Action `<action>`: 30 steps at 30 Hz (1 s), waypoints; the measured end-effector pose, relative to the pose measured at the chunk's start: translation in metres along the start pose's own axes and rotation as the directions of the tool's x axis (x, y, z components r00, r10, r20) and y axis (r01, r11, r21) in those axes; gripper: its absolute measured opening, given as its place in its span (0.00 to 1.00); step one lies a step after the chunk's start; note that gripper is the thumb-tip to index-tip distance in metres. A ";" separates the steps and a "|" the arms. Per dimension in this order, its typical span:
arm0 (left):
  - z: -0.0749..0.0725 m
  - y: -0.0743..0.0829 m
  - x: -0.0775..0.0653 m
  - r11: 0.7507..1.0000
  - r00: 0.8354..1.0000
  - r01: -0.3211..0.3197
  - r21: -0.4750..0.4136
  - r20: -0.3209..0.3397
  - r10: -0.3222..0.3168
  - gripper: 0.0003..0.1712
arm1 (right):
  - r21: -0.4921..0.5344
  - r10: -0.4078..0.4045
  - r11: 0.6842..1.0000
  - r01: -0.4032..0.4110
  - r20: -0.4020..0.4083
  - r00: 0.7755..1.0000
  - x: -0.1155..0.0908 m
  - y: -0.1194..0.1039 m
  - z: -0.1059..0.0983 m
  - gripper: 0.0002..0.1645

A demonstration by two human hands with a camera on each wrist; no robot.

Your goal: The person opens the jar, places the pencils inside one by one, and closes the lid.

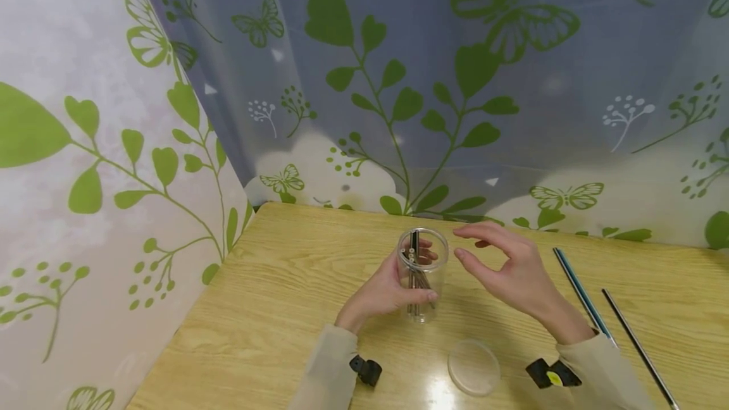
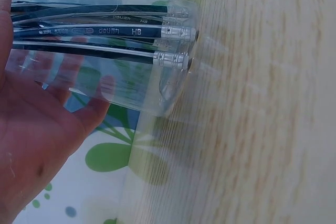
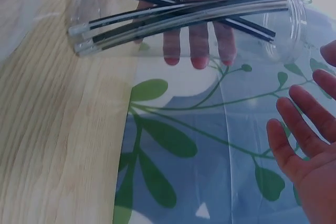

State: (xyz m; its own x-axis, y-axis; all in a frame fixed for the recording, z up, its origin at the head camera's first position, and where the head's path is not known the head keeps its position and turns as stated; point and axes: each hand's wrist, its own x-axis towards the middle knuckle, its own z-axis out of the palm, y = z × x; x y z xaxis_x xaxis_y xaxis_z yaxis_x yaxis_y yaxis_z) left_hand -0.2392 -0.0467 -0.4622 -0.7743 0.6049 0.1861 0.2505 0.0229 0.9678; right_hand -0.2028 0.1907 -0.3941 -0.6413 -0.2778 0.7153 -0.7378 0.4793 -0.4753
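Observation:
A clear cylindrical jar (image 1: 435, 280) stands upright, uncapped, in my left hand (image 1: 383, 290), whose thumb and fingers curl round its side. Inside lean several dark HB pencils (image 2: 126, 31), their metal ferrules and erasers at the jar's bottom in the left wrist view. To the right of the jar's rim, my right hand (image 1: 509, 267) hovers with thumb and fingers spread and nothing between them. In the right wrist view its fingers (image 3: 310, 111) are apart from the jar's mouth. A round clear lid (image 1: 474, 367) lies flat on the table in front of the jar.
On the wooden table (image 1: 256, 296), a blue stick (image 1: 583, 296) and a dark shiny stick (image 1: 638, 347) lie right of my right hand. A patterned curtain (image 1: 421, 81) borders the table at the back and left.

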 end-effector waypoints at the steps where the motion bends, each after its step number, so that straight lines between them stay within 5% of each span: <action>1: 0.000 0.000 0.000 1.000 1.000 -0.001 0.002 0.001 0.001 0.44 | -0.002 0.006 1.000 -0.006 -0.004 1.000 -0.001 0.000 -0.002 0.25; 16: 0.000 -0.001 0.000 1.000 1.000 0.008 -0.007 0.001 -0.008 0.45 | -0.059 0.058 0.996 -0.063 -0.089 0.994 -0.031 0.011 -0.031 0.31; 30: 0.000 -0.001 -0.001 1.000 1.000 0.004 -0.008 0.005 -0.004 0.44 | -0.116 0.226 0.963 -0.245 -0.152 0.962 -0.068 0.024 -0.068 0.28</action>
State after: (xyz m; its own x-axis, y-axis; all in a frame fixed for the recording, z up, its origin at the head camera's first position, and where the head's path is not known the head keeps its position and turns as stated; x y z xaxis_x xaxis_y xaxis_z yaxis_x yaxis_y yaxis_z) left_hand -0.2391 -0.0472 -0.4633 -0.7723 0.6089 0.1814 0.2427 0.0189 0.9699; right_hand -0.1626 0.2774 -0.4192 -0.7521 -0.0326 0.6583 -0.5288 0.6260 -0.5731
